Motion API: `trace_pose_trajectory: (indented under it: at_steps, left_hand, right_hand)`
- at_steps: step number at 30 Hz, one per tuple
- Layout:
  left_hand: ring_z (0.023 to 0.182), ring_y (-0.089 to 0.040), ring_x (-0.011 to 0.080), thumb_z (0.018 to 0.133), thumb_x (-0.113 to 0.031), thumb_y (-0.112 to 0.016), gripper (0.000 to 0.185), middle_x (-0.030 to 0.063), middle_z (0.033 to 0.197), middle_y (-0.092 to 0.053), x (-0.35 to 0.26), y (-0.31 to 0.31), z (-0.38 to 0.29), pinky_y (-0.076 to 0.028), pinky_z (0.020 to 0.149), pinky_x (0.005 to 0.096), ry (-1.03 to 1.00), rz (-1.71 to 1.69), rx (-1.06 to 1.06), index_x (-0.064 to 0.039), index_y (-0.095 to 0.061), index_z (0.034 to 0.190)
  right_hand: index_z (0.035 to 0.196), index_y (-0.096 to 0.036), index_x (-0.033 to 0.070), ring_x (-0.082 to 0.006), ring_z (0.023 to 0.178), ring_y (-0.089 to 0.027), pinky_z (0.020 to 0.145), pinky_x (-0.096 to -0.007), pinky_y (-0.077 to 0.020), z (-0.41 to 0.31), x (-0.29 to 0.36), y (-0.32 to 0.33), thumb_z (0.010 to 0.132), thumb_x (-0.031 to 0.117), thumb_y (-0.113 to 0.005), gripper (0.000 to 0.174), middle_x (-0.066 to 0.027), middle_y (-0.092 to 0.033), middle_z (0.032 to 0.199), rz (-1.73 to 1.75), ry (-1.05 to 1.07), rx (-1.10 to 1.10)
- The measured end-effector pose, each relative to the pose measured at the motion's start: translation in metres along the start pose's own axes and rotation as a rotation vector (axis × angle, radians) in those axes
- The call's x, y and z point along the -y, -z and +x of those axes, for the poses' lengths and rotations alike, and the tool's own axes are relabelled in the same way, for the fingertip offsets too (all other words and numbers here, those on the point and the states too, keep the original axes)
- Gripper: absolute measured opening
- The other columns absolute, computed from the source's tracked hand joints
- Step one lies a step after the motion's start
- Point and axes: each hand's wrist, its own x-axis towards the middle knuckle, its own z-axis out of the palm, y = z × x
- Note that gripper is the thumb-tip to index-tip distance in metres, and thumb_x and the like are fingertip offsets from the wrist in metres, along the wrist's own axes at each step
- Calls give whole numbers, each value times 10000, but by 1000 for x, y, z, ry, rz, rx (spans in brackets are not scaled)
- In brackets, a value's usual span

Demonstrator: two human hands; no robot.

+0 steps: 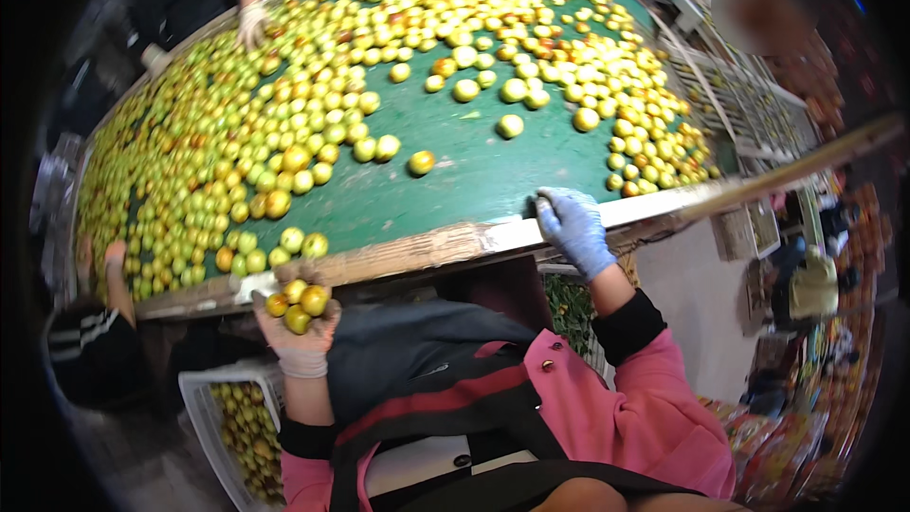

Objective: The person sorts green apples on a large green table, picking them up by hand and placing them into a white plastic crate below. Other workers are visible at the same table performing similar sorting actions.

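Observation:
My left hand (302,331), in a pale glove, is palm up just off the table's near edge. Several green-yellow jujubes (297,302) with brownish blush lie cupped in it. My right hand (573,227), in a blue glove, is at the white part of the near rim (512,235). Its fingers are curled over the green tabletop (455,185), and their undersides are hidden, so whether they hold anything does not show. The nearest single fruit in front of me is a red-blushed jujube (421,163). A dense spread of jujubes (284,114) covers the left and far parts.
A white crate (192,398) of darker jujubes stands below my left arm. A co-worker's gloved hand (252,25) reaches among the fruit at far left; another person's hand (115,256) is at the left end. A wooden bar (796,167) slants off the right corner, near a slatted rack (739,96).

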Motion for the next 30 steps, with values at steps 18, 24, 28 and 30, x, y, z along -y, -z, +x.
trace_pose_trajectory:
  at_steps: [18,24,28,30]
  left_hand:
    - [678,-594,134,981,-518,-462,613,115,1107,-647,-85,32,-131,-472,514,246,-285,271,-507,-26,-486,1346]
    - [839,-677,215,990,-268,-529,368,148,1085,-665,18,-22,31,-573,668,314,822,820,37,21,-602,1205]
    - [656,-668,174,916,-414,-584,382,87,796,-682,72,-21,73,-531,625,293,931,1418,492,-90,-690,1089]
    - [697,-656,205,889,-478,-569,444,82,797,-686,88,2,76,-521,685,345,915,1575,616,-88,-703,1052]
  right_hand:
    - [1045,-684,25,-352,868,-651,815,-433,-503,-8,0,-16,916,174,-567,230,-179,-691,932,10,43,-21]
    - [1047,-685,25,-344,904,-651,840,-422,-501,-5,8,-18,936,173,-561,223,-175,-692,977,43,10,34]
    - [1102,-665,12,-359,1021,-623,920,-419,-476,1,5,-15,918,144,-582,241,-200,-658,1107,28,14,132]
    - [1158,-648,39,-381,1137,-565,996,-440,-431,11,22,-14,886,142,-615,293,-214,-588,1263,-68,94,133]
